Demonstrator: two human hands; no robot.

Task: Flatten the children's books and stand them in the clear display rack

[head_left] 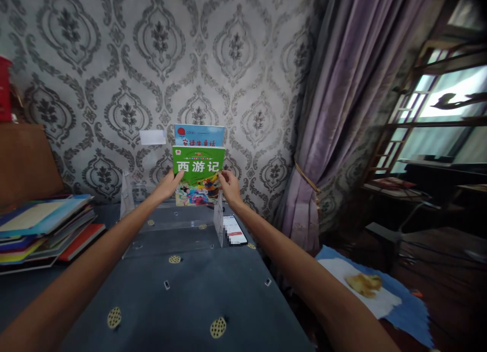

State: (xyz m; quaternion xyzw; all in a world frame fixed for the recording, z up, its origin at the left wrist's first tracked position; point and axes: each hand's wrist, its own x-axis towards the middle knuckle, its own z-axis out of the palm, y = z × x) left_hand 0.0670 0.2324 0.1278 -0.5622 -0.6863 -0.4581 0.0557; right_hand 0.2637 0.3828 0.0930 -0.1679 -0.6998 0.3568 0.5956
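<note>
Apparently, in the head view, the green book (pixel 200 178) is held upright before the blue book (pixel 200 134), its side edges pinched between thumb and fingers by both the left hand (pixel 170 184) and the right hand (pixel 230 187), probably so that it is balanced and its cover left visible. Whether it is held over or inside the clear rack (pixel 218 221) cannot be told; the blue book's support is hidden.
</note>
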